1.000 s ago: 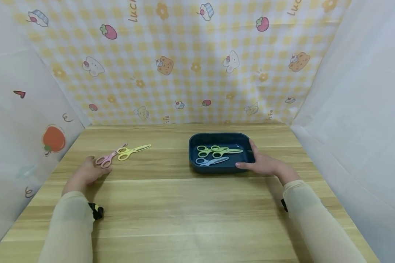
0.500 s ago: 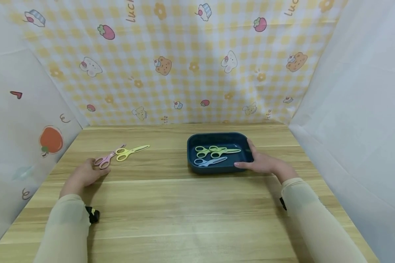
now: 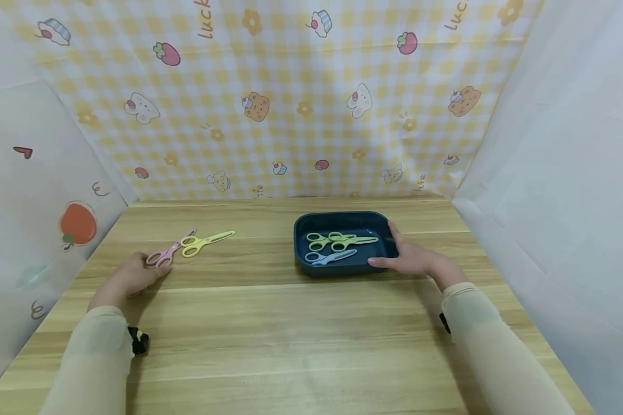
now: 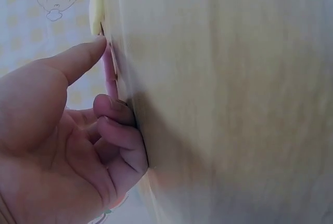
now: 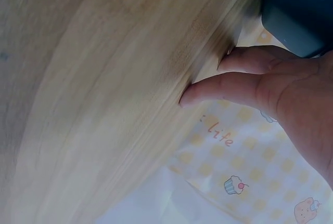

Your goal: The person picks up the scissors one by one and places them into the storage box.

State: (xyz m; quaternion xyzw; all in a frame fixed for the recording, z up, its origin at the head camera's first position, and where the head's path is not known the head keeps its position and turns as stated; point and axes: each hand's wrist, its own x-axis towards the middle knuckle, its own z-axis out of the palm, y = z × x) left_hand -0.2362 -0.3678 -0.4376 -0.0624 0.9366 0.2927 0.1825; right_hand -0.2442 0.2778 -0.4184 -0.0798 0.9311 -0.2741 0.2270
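On the left of the table, my left hand [image 3: 133,275] pinches the handle end of the pink scissors [image 3: 175,246] between thumb and fingers. In the left wrist view, my left thumb is stretched out while the other fingers curl at the table surface. Yellow scissors [image 3: 207,242] lie overlapping the pink pair. My right hand [image 3: 414,258] spans the right end of a dark blue box [image 3: 303,268], its thumb along the front rim. The right wrist view shows straight fingers [image 5: 229,88] with their tips at the table beside the box.
Inside the box lie two green scissors [image 3: 354,243] and one blue pair [image 3: 330,257]. A yellow checked cloth [image 3: 296,132] hangs behind the wooden table [image 3: 291,334], with white cloths at both sides.
The pink scissors have shifted very slightly toward my left hand. My right hand stays at the box, and the head view has shifted a little.
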